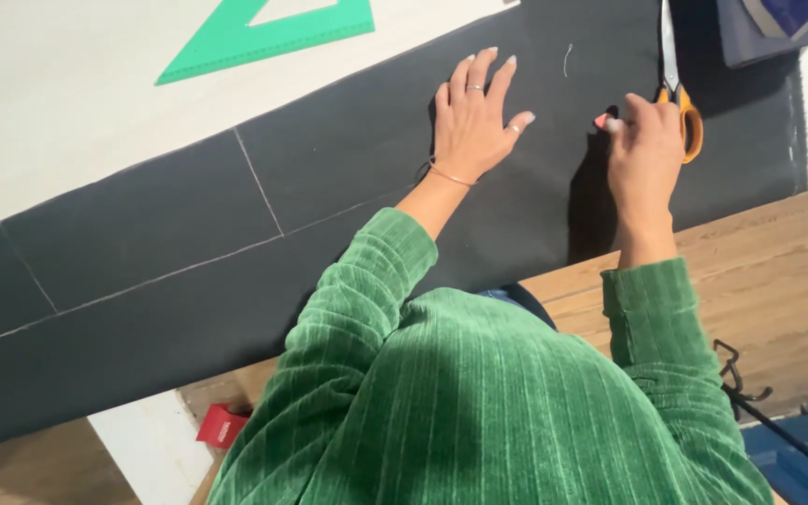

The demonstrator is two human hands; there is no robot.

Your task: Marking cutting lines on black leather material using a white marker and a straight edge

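Item: my left hand. Flat and spread, palm down on the black cloth, grasping nothing; it only presses the fabric to the table.

Item: my right hand. Clenched through the orange handles of the scissors, whose blades point to the far side, lying over the cloth at its right end. Whether the blades are parted or closed, I cannot tell.

Item: black cloth. A long strip running from the near left to the far right across a pale sheet, its right end draped over the wooden tabletop. Chalk lines mark it lengthwise and crosswise on the left part.

Item: green set square. On the pale sheet, far left, well apart from both hands.

Item: loose white thread. On the cloth, between the hands and a little farther off.

Item: red tag or small box. At the near edge, by my sleeve.

Hazards, as I judge them:
- My left fingers lie near the blades' line; if the hand creeps right, it could be nicked.
- My pressing hand covers one patch only; the cloth beyond it may shift or pucker, and a cut would wander.
- No chalk line shows where the scissors sit, so a straight cut there rests on my eye alone.
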